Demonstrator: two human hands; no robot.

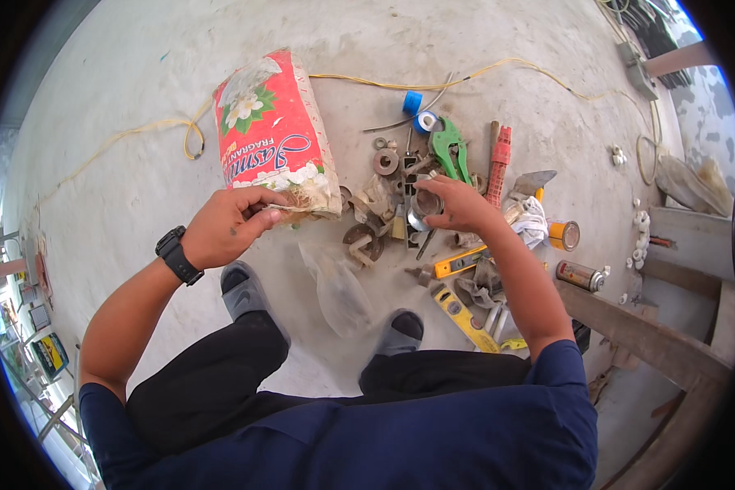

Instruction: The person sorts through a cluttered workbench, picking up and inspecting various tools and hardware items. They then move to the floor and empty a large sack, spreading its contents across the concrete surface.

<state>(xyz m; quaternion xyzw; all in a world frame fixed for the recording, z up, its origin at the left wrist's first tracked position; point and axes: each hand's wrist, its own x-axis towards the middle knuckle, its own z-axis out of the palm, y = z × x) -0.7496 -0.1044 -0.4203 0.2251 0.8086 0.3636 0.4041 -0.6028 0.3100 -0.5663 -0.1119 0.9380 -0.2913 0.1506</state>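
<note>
My left hand pinches the open, frayed edge of a red woven plastic sack between thumb and fingers. The sack is printed with white flowers and writing, and stands bulging on the concrete floor; its contents are hidden. Over a pile of tools and fittings, my right hand has its thumb and fingers around a round, cup-like piece, whose exact kind I cannot tell. Just beyond that hand lie a green plastic pipe cutter and a red-handled tool. A paintbrush is to its left.
A clear plastic bag lies between my feet. To the right are a yellow spirit level, a trowel, a yellow can, a gas canister and a timber frame. A yellow cable runs behind the sack.
</note>
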